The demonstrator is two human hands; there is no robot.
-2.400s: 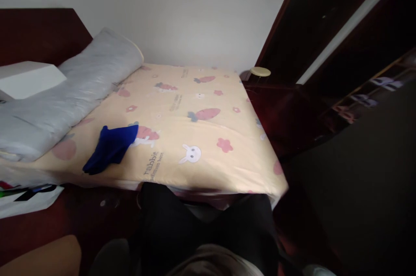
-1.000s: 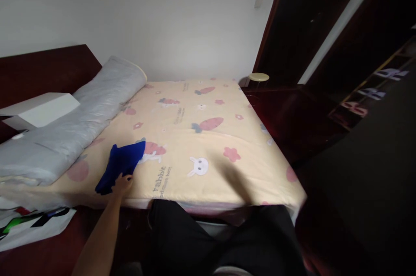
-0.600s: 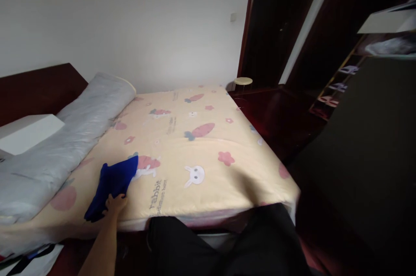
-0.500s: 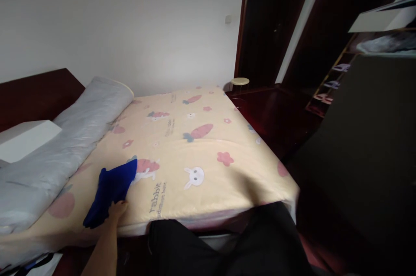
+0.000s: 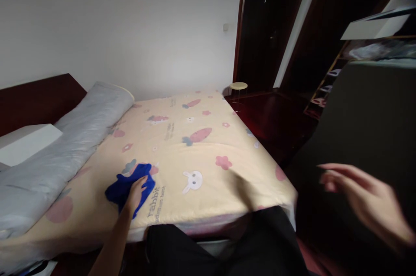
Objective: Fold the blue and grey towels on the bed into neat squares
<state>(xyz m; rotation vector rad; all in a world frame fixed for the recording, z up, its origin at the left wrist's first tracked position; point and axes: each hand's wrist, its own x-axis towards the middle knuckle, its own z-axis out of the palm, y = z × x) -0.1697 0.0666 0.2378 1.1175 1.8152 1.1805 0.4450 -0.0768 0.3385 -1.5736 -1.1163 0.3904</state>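
A dark blue cloth (image 5: 125,186) lies bunched on the cream bed sheet (image 5: 201,154) printed with carrots, flowers and rabbits, near the bed's front edge. My left hand (image 5: 136,190) rests on top of the cloth with its fingers closed into the fabric. My right hand (image 5: 360,198) hovers in the air at the right, off the bed, fingers spread and blurred, holding nothing. My dark trousers (image 5: 224,245) fill the bottom of the view.
A rolled grey quilt (image 5: 65,137) lies along the bed's left side, with a white box (image 5: 24,142) beside it against the dark headboard (image 5: 39,98). A small round stool (image 5: 238,86) stands past the bed's far corner. Dark wardrobe and shelves (image 5: 357,50) are on the right.
My left hand reached the blue cloth, then dragged it right along the sheet and bunched it up. My right hand has come into view at the right.
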